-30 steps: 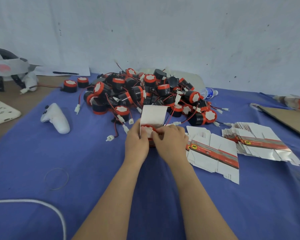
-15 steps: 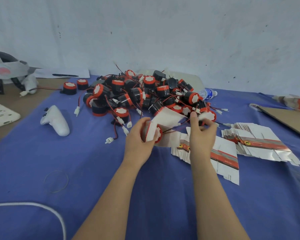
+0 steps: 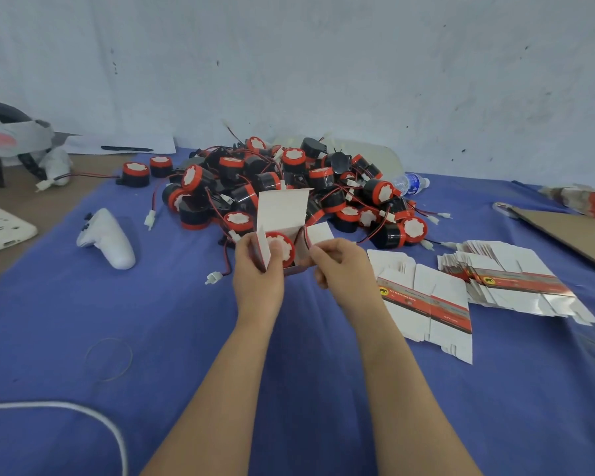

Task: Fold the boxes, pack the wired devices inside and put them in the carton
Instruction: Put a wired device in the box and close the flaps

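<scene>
Small white cardboard box (image 3: 282, 214), lid up near the table's middle, now contains the red-capped black wired device (image 3: 281, 248). Left hand (image 3: 258, 269) grips it; right hand (image 3: 340, 266) apparently pinches a side flap, so closing comes next.

Packing workbench: heaped wired devices (image 3: 289, 187), flat boxes (image 3: 426, 304).

Two bare forearms and hands (image 3: 291, 269) (no sleeves, rings).

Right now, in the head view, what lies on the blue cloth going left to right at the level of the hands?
White controller → left hand holding the open box with a device inside → right hand → flat box blanks → second stack of blanks.
</scene>
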Available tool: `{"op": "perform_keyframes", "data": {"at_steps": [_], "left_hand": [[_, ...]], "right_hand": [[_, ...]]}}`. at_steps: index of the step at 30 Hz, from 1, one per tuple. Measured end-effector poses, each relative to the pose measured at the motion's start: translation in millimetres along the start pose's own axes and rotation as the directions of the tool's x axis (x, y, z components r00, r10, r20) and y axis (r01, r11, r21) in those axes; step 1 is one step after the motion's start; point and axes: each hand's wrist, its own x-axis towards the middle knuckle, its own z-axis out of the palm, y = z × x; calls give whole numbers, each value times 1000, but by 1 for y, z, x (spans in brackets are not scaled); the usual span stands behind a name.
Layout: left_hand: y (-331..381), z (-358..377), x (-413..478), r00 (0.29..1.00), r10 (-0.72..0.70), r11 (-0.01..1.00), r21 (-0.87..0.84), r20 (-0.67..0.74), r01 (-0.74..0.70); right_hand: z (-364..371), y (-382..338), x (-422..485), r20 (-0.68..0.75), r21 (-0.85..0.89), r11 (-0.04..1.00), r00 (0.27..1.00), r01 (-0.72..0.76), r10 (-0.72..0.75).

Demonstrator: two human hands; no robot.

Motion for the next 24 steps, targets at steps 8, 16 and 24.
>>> {"op": "perform_keyframes", "data": {"at_steps": [8, 16, 24], "left_hand": [[0, 1, -3, 977, 202, 945, 249, 64, -211], [0, 0, -3, 940, 284, 880, 339, 188, -333], [1, -1, -3, 976, 198, 939, 266, 92, -216]], "right_hand": [[4, 7, 5, 4, -503, 834, 965, 227, -261], [10, 15, 7, 5, -576, 773, 947, 265, -321], [5, 8, 4, -66, -103, 978, 979, 184, -191]]}}
